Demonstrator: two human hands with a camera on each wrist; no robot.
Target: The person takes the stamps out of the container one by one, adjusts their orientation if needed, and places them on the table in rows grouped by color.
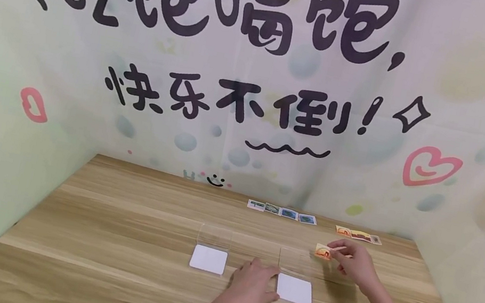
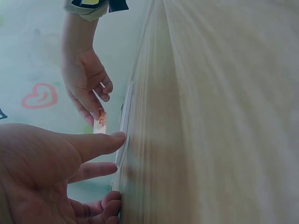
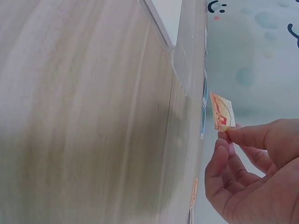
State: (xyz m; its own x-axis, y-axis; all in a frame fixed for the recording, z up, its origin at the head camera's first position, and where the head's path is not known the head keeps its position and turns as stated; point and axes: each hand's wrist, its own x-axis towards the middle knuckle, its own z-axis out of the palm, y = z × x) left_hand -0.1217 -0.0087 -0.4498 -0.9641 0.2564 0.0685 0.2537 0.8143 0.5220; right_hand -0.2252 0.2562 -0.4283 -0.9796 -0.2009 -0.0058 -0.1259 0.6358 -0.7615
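My right hand (image 1: 351, 263) pinches a small orange-and-cream stamp (image 1: 323, 251) between thumb and fingertips, raised above the table. In the right wrist view this stamp (image 3: 223, 111) tilts upward from the fingertips. With fairly straight thumb and index finger, my left hand (image 1: 250, 285) touches the left edge of a clear plastic case, whose lid (image 1: 296, 262) lies folded back. A white insert (image 1: 294, 290) fills its near half. Left of that hand lies a second such case with its own white insert (image 1: 209, 259). From the left wrist, the touched case (image 2: 124, 135) appears edge-on beside the thumb.
Along the back of the wooden table (image 1: 110, 236) lies a row of several blue and green stamps (image 1: 289, 214). Farther right is a short row of orange, yellow and grey stamps (image 1: 358, 235). A printed cloth wall (image 1: 221, 158) stands behind the table.
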